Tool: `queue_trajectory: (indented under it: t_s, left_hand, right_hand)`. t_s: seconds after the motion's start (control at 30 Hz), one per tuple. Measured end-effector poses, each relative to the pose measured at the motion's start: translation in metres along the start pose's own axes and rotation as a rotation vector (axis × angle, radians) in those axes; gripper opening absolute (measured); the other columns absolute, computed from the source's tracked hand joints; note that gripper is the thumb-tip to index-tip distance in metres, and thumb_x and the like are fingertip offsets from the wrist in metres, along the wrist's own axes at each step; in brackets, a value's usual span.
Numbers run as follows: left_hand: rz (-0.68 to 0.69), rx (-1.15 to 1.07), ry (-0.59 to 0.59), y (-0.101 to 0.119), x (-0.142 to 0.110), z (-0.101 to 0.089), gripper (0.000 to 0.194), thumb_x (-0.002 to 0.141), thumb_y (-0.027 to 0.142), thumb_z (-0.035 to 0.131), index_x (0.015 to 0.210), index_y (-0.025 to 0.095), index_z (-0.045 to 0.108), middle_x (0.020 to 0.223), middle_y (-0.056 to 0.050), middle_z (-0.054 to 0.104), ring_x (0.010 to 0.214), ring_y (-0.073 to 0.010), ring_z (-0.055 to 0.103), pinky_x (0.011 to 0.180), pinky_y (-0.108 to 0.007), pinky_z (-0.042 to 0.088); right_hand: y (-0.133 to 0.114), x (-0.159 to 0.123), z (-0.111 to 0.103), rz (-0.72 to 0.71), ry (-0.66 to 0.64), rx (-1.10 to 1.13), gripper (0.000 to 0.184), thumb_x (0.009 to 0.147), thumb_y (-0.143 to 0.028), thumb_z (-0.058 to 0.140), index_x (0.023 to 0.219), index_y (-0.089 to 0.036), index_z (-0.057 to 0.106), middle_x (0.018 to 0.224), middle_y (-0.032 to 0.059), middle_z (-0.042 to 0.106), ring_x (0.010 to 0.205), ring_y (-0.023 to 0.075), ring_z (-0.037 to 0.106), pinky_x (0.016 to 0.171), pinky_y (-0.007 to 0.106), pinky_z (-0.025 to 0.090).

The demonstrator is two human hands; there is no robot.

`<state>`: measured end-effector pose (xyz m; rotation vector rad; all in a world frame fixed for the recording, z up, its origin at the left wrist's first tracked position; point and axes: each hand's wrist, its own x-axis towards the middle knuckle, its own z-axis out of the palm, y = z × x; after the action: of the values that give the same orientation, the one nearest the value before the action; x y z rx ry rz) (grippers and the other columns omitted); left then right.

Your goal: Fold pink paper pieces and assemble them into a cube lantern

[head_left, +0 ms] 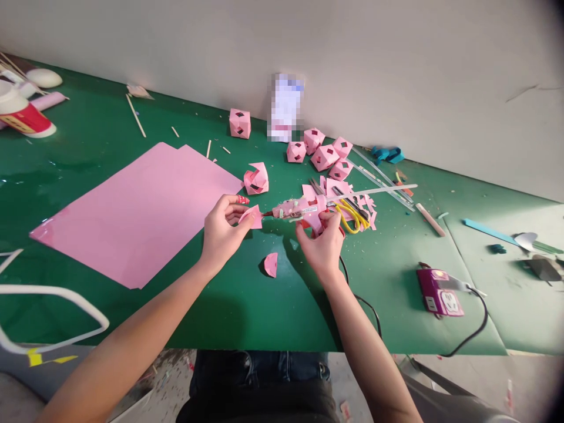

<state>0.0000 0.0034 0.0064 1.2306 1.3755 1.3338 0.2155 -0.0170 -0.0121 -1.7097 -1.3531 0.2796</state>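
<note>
My left hand [227,226] pinches a small pink paper piece [252,218] above the green table. In my right hand [324,244] is a pink hot glue gun [297,208], its nozzle pointing left at the paper's edge and a long clear glue stick [374,191] coming out of its back. Whether the nozzle touches the paper I cannot tell. A folded pink paper piece [271,265] lies on the table below my hands. Just beyond them stands a partly built pink paper shape [256,178] with an open top.
Pink paper sheets [141,211] lie left. Several finished paper shapes [325,157] stand near a propped phone [286,108]. Yellow-handled scissors [348,218] rest on paper scraps behind the glue gun. A purple power socket [440,292] sits right; a red-and-white cup [24,111] lies far left.
</note>
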Motion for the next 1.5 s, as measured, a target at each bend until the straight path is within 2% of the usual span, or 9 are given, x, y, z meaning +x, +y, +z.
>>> queue_trajectory:
  t_s: [0.23,0.43,0.67,0.87,1.1,1.23,1.4,1.5]
  left_hand:
    - [-0.054,0.006,-0.033,0.002,-0.001,0.001,0.033,0.077,0.031,0.084,0.104,0.022,0.066,0.088,-0.001,0.076,0.08,-0.0163,0.072,0.075,-0.028,0.058]
    - [-0.052,-0.001,-0.004,0.003,0.0,0.0,0.036,0.074,0.03,0.086,0.102,0.021,0.065,0.086,-0.001,0.076,0.081,-0.017,0.072,0.077,-0.029,0.058]
    - [-0.072,-0.004,-0.04,0.002,-0.001,0.001,0.035,0.075,0.03,0.085,0.104,0.022,0.066,0.086,-0.001,0.075,0.081,-0.0175,0.073,0.073,-0.028,0.057]
    - [-0.063,0.002,-0.024,0.002,-0.001,0.0,0.036,0.076,0.032,0.085,0.104,0.022,0.065,0.087,-0.001,0.075,0.08,-0.0168,0.072,0.074,-0.029,0.058]
    - [-0.083,-0.003,-0.051,0.001,-0.002,0.001,0.038,0.075,0.032,0.085,0.106,0.022,0.065,0.088,-0.002,0.076,0.085,-0.0193,0.075,0.076,-0.03,0.059]
    - [-0.055,-0.008,-0.043,0.002,-0.002,0.001,0.037,0.076,0.033,0.085,0.106,0.022,0.065,0.089,-0.002,0.077,0.084,-0.0183,0.074,0.077,-0.03,0.06]
    - [0.001,-0.038,-0.038,0.006,-0.004,0.001,0.04,0.076,0.035,0.086,0.106,0.021,0.064,0.089,-0.002,0.077,0.084,-0.0179,0.074,0.079,-0.03,0.06]
    - [0.03,-0.041,-0.061,0.008,-0.007,0.001,0.042,0.078,0.037,0.087,0.109,0.021,0.064,0.092,-0.003,0.078,0.085,-0.0183,0.075,0.078,-0.03,0.059]
  right_hand:
    - [0.0,0.0,0.0,-0.042,0.022,0.0,0.045,0.078,-0.054,0.075,0.1,-0.028,0.045,0.094,0.0016,0.066,0.07,0.0171,0.061,0.061,0.031,0.048]
    - [0.002,-0.001,0.001,-0.048,0.031,0.003,0.044,0.077,-0.049,0.076,0.101,-0.028,0.046,0.091,-0.0005,0.066,0.057,0.0128,0.052,0.057,0.031,0.047]
    - [0.004,-0.001,0.003,-0.071,0.047,-0.012,0.044,0.077,-0.05,0.075,0.102,-0.028,0.046,0.098,0.0047,0.068,0.082,0.0224,0.068,0.069,0.036,0.055]
    - [0.002,0.0,0.001,-0.029,0.014,-0.025,0.043,0.077,-0.05,0.074,0.101,-0.028,0.046,0.096,0.0026,0.066,0.066,0.0177,0.061,0.063,0.035,0.051]
    - [0.006,0.001,0.004,-0.053,0.053,-0.019,0.045,0.079,-0.054,0.073,0.103,-0.028,0.046,0.099,0.006,0.067,0.082,0.0229,0.067,0.072,0.037,0.055]
    - [0.016,0.01,0.009,-0.074,0.034,-0.096,0.041,0.086,-0.053,0.069,0.109,-0.026,0.05,0.104,0.0093,0.07,0.083,0.0237,0.065,0.076,0.041,0.057]
    - [0.026,0.021,0.015,-0.134,-0.025,-0.361,0.032,0.094,-0.045,0.065,0.111,-0.019,0.061,0.114,0.0192,0.069,0.112,0.0355,0.062,0.099,0.054,0.053]
    - [0.024,0.023,0.013,-0.113,-0.058,-0.49,0.039,0.099,-0.049,0.062,0.114,-0.014,0.067,0.118,0.0238,0.067,0.117,0.0407,0.058,0.101,0.061,0.05]
